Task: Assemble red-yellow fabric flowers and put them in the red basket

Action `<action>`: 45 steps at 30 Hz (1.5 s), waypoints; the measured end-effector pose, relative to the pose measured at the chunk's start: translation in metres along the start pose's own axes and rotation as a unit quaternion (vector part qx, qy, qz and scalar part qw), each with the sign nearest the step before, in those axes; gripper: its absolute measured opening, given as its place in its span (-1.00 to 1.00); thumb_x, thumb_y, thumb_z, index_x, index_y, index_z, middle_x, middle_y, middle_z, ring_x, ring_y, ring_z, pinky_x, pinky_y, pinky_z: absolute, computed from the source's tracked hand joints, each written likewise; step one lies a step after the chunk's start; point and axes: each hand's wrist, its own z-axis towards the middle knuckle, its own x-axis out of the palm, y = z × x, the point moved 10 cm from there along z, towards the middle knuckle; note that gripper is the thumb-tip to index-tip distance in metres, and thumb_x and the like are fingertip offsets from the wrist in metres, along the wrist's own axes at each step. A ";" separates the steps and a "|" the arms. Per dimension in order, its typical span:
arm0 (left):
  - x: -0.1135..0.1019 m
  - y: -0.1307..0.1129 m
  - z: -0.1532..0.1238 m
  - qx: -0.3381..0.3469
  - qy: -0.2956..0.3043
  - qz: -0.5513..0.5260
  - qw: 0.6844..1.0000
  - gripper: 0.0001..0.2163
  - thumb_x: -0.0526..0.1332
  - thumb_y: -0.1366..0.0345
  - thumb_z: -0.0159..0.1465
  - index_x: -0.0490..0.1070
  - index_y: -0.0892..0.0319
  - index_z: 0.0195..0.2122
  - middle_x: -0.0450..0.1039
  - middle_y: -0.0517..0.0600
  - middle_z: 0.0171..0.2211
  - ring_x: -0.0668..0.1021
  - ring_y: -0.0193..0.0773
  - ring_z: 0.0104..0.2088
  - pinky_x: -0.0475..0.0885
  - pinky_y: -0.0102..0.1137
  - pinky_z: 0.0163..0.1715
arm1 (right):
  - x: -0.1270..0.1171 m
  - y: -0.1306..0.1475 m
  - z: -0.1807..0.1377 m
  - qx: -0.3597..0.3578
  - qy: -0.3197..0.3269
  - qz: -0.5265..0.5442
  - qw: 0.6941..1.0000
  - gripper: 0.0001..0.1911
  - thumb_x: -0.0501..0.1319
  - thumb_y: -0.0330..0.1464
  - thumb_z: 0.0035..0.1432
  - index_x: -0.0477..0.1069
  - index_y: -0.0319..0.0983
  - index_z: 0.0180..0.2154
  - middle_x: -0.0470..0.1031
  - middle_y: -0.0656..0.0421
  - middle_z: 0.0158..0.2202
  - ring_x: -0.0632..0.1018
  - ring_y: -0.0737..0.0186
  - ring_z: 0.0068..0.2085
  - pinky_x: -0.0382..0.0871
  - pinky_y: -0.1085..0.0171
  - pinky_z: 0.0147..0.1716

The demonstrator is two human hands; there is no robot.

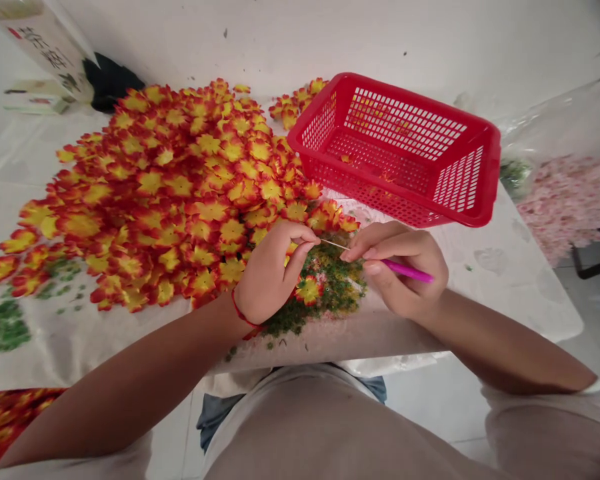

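My left hand (276, 270), with a red cord at its wrist, pinches one end of a thin pale stick or wire (334, 245) between thumb and fingertips. The other end runs into the fingers of my right hand (405, 267). That hand is closed around a slim purple, pen-like handle (409, 271). Whether the pale piece joins the handle is hidden by my fingers. Below both hands lies a heap of tiny green and yellowish plastic pieces (333, 283), with one red-edged yellow artificial flower (309, 291) on it. A large pile of such artificial flowers (180, 187) lies beside my left hand.
A red perforated plastic basket (410, 207) stands beyond my right hand with a few bits inside. Green pieces (3, 327) lie at the left of the white-covered table (530, 293). Pink flowers (570, 200) in clear plastic are at the right. A bag (50, 53) stands back left.
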 end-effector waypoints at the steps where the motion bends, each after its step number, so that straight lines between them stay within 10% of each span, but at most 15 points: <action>1: 0.000 -0.002 0.000 0.005 0.001 -0.007 1.000 -0.93 0.20 0.35 0.66 0.46 0.08 0.07 0.69 0.02 -0.03 0.73 -0.20 0.01 0.63 -0.29 0.08 | 0.001 0.001 0.000 -0.003 0.004 0.003 1.000 -0.84 0.40 -0.40 0.46 0.59 -0.04 0.01 0.76 0.10 -0.16 0.79 0.04 -0.20 0.74 -0.02 -0.17; 34: -0.007 -0.011 -0.004 0.091 -0.015 0.086 0.992 -0.81 0.42 0.42 0.53 0.51 0.08 0.07 0.73 -0.02 -0.06 0.74 -0.17 -0.01 0.62 -0.28 0.12 | 0.015 0.001 -0.004 0.010 0.057 0.053 0.997 -0.62 0.37 -0.67 0.32 0.48 -0.15 0.03 0.68 0.09 -0.15 0.78 0.13 -0.17 0.72 0.15 -0.21; 45: 0.004 -0.024 -0.005 0.142 0.050 0.043 0.988 -0.85 0.38 0.30 0.57 0.39 0.06 -0.04 0.66 -0.03 -0.19 0.70 -0.15 -0.13 0.57 -0.23 -0.02 | 0.035 -0.016 -0.006 0.093 0.137 0.007 0.986 -0.87 0.42 -0.48 0.46 0.58 -0.13 -0.07 0.71 0.08 -0.09 0.74 0.13 -0.06 0.69 0.12 -0.06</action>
